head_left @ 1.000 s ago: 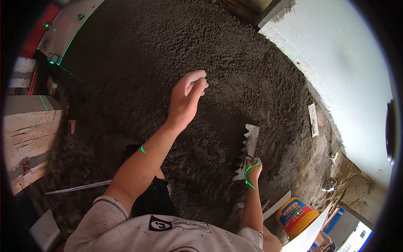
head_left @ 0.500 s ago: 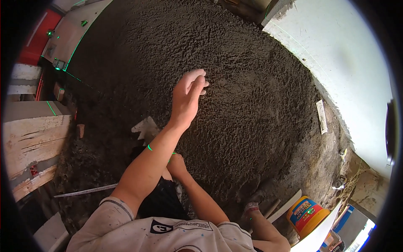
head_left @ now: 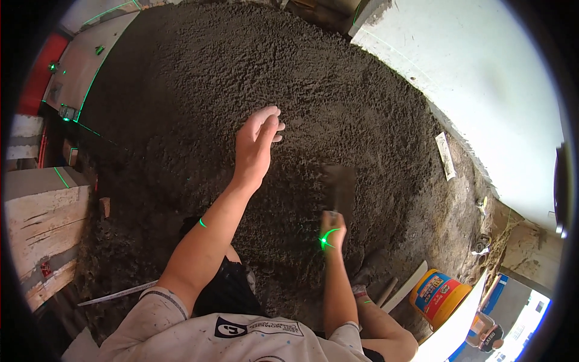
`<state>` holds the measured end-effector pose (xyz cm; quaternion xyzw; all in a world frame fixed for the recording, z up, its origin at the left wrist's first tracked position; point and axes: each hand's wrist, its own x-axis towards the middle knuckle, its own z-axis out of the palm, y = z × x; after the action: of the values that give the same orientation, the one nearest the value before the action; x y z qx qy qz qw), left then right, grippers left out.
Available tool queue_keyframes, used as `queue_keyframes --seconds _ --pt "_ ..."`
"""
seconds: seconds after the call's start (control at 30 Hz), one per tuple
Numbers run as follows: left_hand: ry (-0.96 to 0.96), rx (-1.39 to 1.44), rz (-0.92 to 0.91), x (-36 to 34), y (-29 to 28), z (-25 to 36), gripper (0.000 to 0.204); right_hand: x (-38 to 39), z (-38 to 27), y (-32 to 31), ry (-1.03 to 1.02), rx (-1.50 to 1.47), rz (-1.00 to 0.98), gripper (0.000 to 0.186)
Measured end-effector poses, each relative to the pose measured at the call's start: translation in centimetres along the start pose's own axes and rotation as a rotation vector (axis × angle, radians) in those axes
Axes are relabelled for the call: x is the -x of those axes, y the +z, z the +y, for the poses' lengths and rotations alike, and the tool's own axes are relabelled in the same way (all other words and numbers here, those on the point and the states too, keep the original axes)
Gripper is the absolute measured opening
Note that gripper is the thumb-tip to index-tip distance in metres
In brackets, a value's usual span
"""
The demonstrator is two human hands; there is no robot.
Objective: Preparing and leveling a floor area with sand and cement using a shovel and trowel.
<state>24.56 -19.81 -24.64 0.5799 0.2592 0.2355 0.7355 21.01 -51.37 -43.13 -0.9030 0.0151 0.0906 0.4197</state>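
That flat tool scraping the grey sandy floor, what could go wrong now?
The left hand leans on the wet mortar bed and might leave a dent. The trowel in the right hand could gouge it if tilted. The orange bucket sits close behind and could be knocked.

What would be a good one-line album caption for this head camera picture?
Left hand braced on the grey mortar bed while the right hand draws a trowel across it.

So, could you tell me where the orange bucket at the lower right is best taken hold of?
Grip the orange bucket by its open upper rim, reaching down from above: it stands upright, a pale board lies close on its left and a white panel crosses its right side. No handle is visible, so the rim seems the safest hold.
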Motion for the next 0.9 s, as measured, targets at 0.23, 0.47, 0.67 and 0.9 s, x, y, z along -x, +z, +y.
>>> queue_keyframes --seconds 0.23,0.47,0.67,0.9 --pt "0.021 0.075 -0.011 -0.1 -0.9 -0.6 0.050 2.1 -11.0 7.4 0.044 -0.424 -0.498 0.029" --pt "0.011 -0.017 0.020 -0.3 -1.7 -2.3 0.048 -1.4 -12.5 24.6 -0.071 -0.065 -0.539 0.041" --pt "-0.002 0.184 -0.092 -0.4 4.8 0.1 0.054 -14.3 6.8 -2.3 0.466 -1.251 -0.132 0.008" --pt "0.049 0.039 -0.012 -0.2 -1.8 -0.6 0.051 -7.1 6.9 -14.9 0.559 -0.586 0.253 0.034"
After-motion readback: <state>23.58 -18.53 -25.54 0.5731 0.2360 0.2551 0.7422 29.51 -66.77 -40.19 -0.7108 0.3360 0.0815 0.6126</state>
